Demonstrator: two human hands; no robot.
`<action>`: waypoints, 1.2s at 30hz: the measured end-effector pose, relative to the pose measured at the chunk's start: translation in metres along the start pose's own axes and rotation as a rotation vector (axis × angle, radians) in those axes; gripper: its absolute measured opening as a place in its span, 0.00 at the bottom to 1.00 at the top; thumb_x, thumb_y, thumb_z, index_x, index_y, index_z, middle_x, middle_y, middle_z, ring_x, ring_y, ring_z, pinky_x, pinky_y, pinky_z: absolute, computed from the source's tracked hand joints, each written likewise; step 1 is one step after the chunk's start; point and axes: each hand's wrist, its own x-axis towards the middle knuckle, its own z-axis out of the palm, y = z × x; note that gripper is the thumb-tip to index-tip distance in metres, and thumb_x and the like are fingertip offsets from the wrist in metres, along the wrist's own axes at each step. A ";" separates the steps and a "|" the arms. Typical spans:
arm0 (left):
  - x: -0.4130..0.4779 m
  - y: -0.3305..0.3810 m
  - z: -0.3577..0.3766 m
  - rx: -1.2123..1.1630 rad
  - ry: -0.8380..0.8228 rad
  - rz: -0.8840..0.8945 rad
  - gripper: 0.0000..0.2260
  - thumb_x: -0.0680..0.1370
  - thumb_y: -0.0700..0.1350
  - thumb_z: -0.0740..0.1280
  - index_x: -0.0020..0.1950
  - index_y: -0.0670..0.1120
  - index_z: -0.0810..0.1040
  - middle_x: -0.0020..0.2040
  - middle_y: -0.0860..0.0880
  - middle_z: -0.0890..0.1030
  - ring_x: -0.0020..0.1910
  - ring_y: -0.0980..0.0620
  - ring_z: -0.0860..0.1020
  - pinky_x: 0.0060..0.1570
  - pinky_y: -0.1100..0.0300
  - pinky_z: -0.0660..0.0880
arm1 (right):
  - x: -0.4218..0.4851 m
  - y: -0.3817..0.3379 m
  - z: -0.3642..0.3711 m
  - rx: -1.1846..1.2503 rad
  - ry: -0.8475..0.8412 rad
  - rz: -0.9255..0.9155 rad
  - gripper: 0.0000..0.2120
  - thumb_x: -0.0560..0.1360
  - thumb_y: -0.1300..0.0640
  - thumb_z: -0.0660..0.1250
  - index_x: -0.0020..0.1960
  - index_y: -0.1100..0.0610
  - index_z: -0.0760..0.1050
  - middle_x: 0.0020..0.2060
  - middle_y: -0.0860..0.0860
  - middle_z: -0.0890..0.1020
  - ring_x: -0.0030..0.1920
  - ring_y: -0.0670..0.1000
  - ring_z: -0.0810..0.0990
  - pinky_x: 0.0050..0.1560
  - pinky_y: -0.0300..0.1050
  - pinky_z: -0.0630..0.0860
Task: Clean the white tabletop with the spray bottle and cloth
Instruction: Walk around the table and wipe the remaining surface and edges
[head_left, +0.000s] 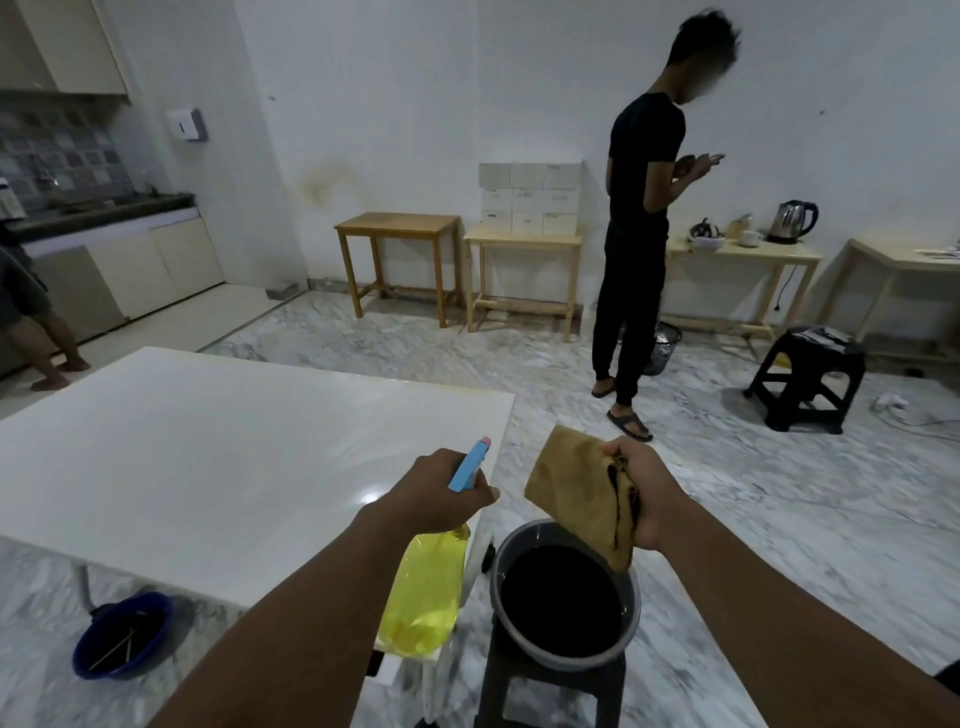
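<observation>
The white tabletop (218, 457) stretches across the left half of the view, glossy and bare. My left hand (441, 491) grips the neck of a spray bottle (423, 597) with yellow liquid and a blue nozzle, held over the table's right edge with the nozzle aimed at the top. My right hand (641, 499) holds a folded tan cloth (576, 493) just right of the table, above a grey bucket (566, 597).
The bucket stands on a dark stool (550, 691). A blue basin (122, 642) lies on the marble floor under the table. A person in black (639, 244) stands beyond, with a black stool (808, 379) and wooden tables (522, 270) along the wall. Another person's legs (36, 332) show at left.
</observation>
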 end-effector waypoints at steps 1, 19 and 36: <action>0.010 0.006 0.007 0.010 -0.014 0.001 0.13 0.79 0.53 0.73 0.49 0.42 0.82 0.48 0.41 0.85 0.43 0.48 0.81 0.43 0.59 0.75 | 0.006 -0.005 -0.011 0.021 -0.002 0.003 0.17 0.74 0.48 0.61 0.51 0.60 0.79 0.48 0.60 0.82 0.49 0.61 0.80 0.54 0.55 0.77; 0.230 0.067 0.089 0.023 -0.024 -0.059 0.09 0.78 0.52 0.74 0.42 0.49 0.79 0.36 0.53 0.79 0.35 0.56 0.77 0.34 0.65 0.69 | 0.157 -0.126 -0.137 -0.014 -0.074 0.081 0.13 0.76 0.49 0.60 0.38 0.57 0.74 0.34 0.56 0.78 0.37 0.58 0.79 0.43 0.49 0.77; 0.402 0.169 0.174 -0.020 0.151 -0.258 0.13 0.78 0.52 0.73 0.45 0.42 0.81 0.40 0.46 0.82 0.39 0.48 0.81 0.40 0.57 0.76 | 0.328 -0.278 -0.280 -0.199 -0.220 0.215 0.17 0.64 0.47 0.68 0.48 0.56 0.72 0.47 0.58 0.75 0.50 0.59 0.75 0.51 0.56 0.74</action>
